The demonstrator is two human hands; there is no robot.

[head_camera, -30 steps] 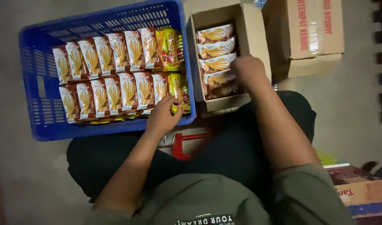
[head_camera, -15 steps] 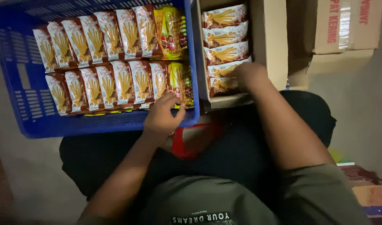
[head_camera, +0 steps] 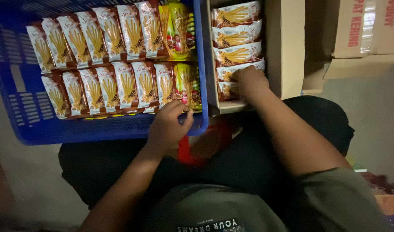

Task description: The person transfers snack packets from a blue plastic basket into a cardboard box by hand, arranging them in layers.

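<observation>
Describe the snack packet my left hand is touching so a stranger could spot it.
Start at the blue plastic crate. In its near row of brown biscuit-stick packets, go to the right end, by the left hand. The yellow-green packet there differs in colour.

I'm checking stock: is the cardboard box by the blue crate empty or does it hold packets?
Not empty. The cardboard box holds a column of snack packets, and the right hand reaches in.

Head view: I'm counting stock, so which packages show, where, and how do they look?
Brown-and-cream snack packets: two rows upright in blue plastic crate.
Yellow-green packets: right end of each row; left hand touches one.
Same brown packets: stacked in open cardboard box, under right hand.
Closed taped carton: upper right.
</observation>
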